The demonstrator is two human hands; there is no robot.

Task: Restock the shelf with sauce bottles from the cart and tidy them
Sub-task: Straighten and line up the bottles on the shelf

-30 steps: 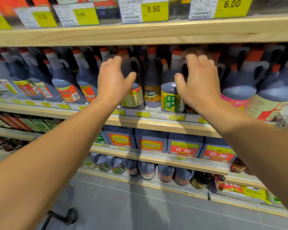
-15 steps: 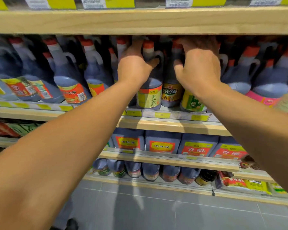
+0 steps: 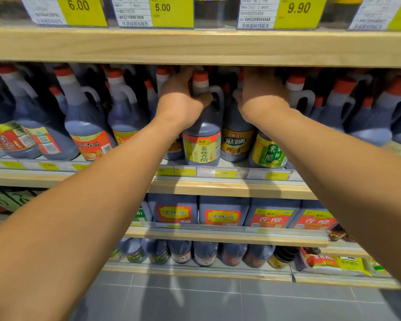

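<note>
Two hands on jug necks, middle shelf.
Left hand grips a full, heavy-looking jug at its neck; right hand fingers hidden, grip unclear. Smooth plastic: use handle.

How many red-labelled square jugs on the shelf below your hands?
4, left to right between the forearms: first jug, second jug, third jug, fourth jug. Others may hide behind arms.

right hand fingers hidden behind bottles, top price tags cropped
</note>
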